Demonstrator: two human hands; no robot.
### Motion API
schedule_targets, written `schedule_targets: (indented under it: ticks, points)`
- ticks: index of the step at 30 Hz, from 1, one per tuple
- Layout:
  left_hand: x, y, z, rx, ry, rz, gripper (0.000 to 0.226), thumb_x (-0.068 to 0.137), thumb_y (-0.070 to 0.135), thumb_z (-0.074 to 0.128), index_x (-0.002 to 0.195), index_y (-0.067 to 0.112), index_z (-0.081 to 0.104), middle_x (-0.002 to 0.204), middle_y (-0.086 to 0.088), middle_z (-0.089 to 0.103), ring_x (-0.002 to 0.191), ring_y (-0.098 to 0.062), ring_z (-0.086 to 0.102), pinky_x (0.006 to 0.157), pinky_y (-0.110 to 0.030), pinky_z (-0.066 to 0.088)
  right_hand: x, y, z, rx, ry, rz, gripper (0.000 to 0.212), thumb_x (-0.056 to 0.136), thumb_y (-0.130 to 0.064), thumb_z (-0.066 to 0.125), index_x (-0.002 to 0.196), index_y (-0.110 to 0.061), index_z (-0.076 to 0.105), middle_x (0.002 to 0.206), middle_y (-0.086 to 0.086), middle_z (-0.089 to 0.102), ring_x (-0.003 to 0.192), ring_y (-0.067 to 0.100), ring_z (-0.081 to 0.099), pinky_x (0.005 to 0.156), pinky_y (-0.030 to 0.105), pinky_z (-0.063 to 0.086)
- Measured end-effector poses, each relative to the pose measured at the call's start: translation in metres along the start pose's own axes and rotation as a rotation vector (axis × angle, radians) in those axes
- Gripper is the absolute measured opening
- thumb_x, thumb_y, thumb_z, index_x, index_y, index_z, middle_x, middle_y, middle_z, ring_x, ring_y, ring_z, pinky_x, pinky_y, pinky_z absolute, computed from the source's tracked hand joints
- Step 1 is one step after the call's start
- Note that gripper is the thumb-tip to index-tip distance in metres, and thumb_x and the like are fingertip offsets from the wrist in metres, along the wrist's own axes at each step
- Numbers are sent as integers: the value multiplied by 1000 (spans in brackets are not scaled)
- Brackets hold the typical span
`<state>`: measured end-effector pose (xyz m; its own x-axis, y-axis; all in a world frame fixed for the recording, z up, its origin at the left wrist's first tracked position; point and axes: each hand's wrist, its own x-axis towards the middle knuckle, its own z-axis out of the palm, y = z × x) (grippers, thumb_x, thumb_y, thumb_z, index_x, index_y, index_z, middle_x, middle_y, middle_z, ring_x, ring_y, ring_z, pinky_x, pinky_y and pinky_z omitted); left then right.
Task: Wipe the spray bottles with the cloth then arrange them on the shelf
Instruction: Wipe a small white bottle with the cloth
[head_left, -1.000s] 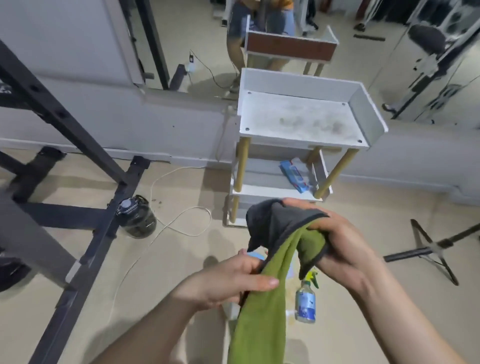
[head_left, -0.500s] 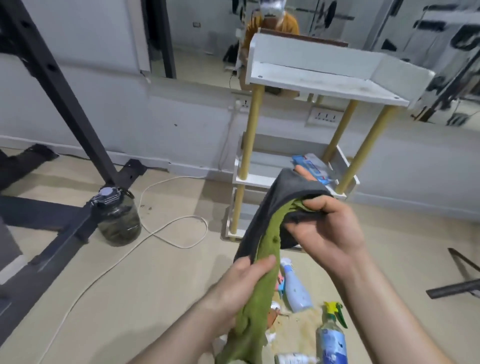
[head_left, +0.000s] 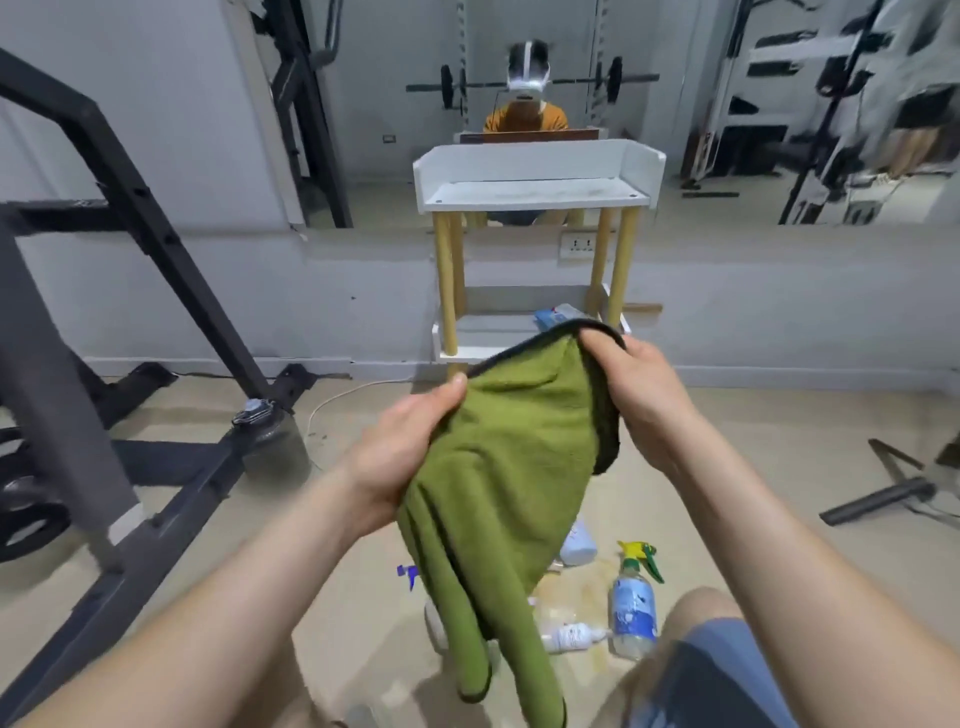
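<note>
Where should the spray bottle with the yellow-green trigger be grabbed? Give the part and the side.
Wrap the clear body of the spray bottle just under its neck, coming from the right of the view. It seems to stand upright, the body is round, and a small white bottle lies close on the left.

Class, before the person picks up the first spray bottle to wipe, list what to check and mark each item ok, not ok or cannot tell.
1. Grip on the green cloth: ok, left hand and right hand both hold it.
2. One hand free for a bottle: not ok.
3. Sight of the yellow-trigger spray bottle on the floor: ok.
4. State of the purple-trigger bottle: cannot tell, the cloth hides most of it.
5. Room on the top board of the shelf: ok.
</note>
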<state>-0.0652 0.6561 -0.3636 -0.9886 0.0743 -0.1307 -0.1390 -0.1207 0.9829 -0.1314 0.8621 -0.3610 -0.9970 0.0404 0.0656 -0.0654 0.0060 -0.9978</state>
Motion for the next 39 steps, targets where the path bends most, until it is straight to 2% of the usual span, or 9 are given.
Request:
schedule_targets:
  ticks: [5, 8, 12, 15, 20, 24, 31, 36, 39]
  points:
    - [14, 22, -8, -162, 126, 129, 30, 99, 28, 55, 93, 2, 69, 80, -12, 72, 69, -21, 69, 66, -31, 60, -19, 28, -19, -289, -102, 132, 37, 95, -47, 56, 79, -17, 70, 74, -3, 72, 70, 14, 65, 64, 24, 49]
    - [37, 5, -11, -296, 147, 99, 28, 100, 27, 54, 91, 3, 66, 77, -13, 69, 68, -24, 68, 67, -37, 60, -16, 43, -15, -149, -233, 316, 33, 97, -44, 55, 80, -17, 65, 67, -4, 64, 61, 12, 56, 59, 25, 43]
    - [76, -54, -19, -475, 213, -88, 30, 93, 29, 58, 111, 5, 64, 88, -17, 66, 79, -29, 66, 72, -44, 60, -8, 92, -5, 273, -326, 564, 40, 88, -36, 65, 113, -5, 70, 115, 15, 71, 97, 26, 68, 91, 41, 56]
    - [92, -114, -17, -463, 170, -251, 62, 74, 9, 60, 132, -8, 48, 114, -33, 60, 102, -39, 64, 81, -48, 57, -15, 148, 15, 457, -391, 609, 42, 85, -33, 66, 117, -7, 71, 124, 19, 67, 107, 29, 68, 97, 44, 53]
    - [101, -218, -19, -361, -91, -421, 53, 75, -10, 43, 127, -1, 51, 103, -22, 65, 92, -34, 64, 82, -43, 55, -29, 234, 42, 6, -490, 456, 64, 80, -14, 81, 133, -32, 51, 119, -2, 71, 110, 16, 68, 92, 36, 57]
    - [100, -275, -37, 24, -111, -479, 31, 82, -11, 44, 101, 3, 64, 79, -14, 63, 64, -20, 59, 60, -28, 52, -28, 283, 41, -246, -591, 454, 44, 82, -5, 77, 110, -34, 60, 87, -20, 71, 85, -4, 66, 73, 11, 49]
    - [101, -363, -61, 658, -49, -291, 3, 65, 25, 51, 62, 23, 50, 47, 9, 44, 48, -9, 37, 53, -26, 37, -23, 366, 54, -528, -699, 608, 11, 91, -30, 69, 82, -33, 65, 68, -20, 67, 67, -2, 61, 68, 17, 47]
    - [126, -396, -101, 1053, -40, -291, 17, 83, 12, 52, 92, 23, 61, 93, 5, 60, 89, -19, 58, 73, -30, 45, -10, 390, 45, -652, -597, 712, 31, 99, -36, 55, 70, -28, 61, 66, -14, 64, 61, 1, 59, 59, 18, 43]
    - [164, -406, -113, 1336, 82, 39, 40, 72, 3, 61, 107, 22, 65, 114, 4, 60, 101, -20, 57, 72, -27, 46, -6, 400, 37, -618, -439, 756, 32, 99, -36, 55, 74, -20, 64, 63, -9, 67, 53, 1, 58, 54, 18, 41]
